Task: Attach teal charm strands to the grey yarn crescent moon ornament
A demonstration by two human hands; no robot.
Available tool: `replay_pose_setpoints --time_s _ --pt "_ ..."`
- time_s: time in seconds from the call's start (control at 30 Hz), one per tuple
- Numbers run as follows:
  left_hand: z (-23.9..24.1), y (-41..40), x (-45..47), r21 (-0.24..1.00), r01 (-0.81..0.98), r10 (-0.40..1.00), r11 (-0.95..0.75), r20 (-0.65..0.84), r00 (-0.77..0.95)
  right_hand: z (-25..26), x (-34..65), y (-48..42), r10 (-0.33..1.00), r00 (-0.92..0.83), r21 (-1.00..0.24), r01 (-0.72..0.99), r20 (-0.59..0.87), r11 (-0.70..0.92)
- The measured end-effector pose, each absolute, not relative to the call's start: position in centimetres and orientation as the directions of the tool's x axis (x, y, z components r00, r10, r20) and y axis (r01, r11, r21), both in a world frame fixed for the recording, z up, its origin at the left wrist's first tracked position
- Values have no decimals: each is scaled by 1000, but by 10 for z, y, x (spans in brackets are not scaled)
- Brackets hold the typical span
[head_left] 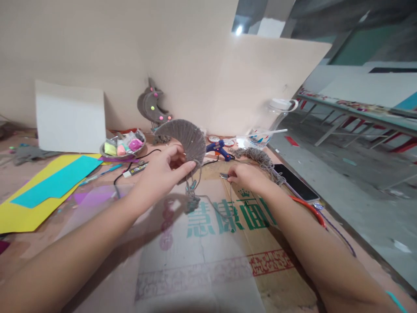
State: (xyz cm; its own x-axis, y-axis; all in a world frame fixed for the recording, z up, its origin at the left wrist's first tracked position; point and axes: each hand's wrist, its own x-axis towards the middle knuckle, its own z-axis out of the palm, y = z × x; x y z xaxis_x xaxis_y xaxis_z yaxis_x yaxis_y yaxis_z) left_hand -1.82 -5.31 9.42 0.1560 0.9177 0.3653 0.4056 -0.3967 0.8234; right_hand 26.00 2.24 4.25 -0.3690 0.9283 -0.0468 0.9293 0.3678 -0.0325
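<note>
Crescent (pixel 190 135) in left hand (pixel 167 167), room over cardboard (pixel 273 287), phone (pixel 296 182) near edge (pixel 356 241)

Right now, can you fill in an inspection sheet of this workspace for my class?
Surface: table, with printed cardboard partly under a translucent sheet
Work pieces: thread-wrapped crescent; grey yarn
Clutter: glue gun, phone, bottle, dish of colorful packets
Grips: left grip holds the crescent; right grip holds a small metal tool, type unclear
Cables: black cable, left of the glue gun
Surroundings: pale board behind; another table at right
</note>
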Motion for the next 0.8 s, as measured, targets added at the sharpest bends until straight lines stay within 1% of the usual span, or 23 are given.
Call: replay_pose_setpoints --time_s 0.1,0.2,0.33,0.4,0.47,0.5,0.53,0.6,0.7,0.73,0.8 --pt "94 -52 -19 841 377 922 -388 354 160 41 256 21 924 -383 -8 924 -21 383" --pt "94 -52 -18 854 351 923 -384 351 155 43 253 20 931 -359 5 933 63 359" --pt "98 -54 -18 869 319 925 -378 343 161 62 254 17 932 -273 -19 958 239 286" --pt "100 -55 -18 871 310 924 -381 346 165 77 255 13 900 -211 -98 959 380 267" --pt "101 -55 -19 864 323 922 -387 352 162 93 254 6 824 -160 -245 909 544 339" --pt "101 -55 -19 859 334 921 -389 355 160 100 252 1 785 -158 -297 866 599 401" --pt "101 -55 -19 853 344 919 -393 360 158 106 249 -6 753 -178 -324 822 634 468" --pt "100 -55 -19 842 357 914 -406 374 158 115 240 -21 706 -287 -307 750 647 586" --pt "101 -57 -18 839 348 908 -418 383 167 122 222 -45 646 -471 -237 666 601 707" --pt "102 -58 -18 843 339 909 -417 382 168 123 217 -52 631 -494 -231 647 598 726" --pt "105 -60 -17 861 308 914 -406 372 164 123 208 -61 630 -483 -265 625 609 735"
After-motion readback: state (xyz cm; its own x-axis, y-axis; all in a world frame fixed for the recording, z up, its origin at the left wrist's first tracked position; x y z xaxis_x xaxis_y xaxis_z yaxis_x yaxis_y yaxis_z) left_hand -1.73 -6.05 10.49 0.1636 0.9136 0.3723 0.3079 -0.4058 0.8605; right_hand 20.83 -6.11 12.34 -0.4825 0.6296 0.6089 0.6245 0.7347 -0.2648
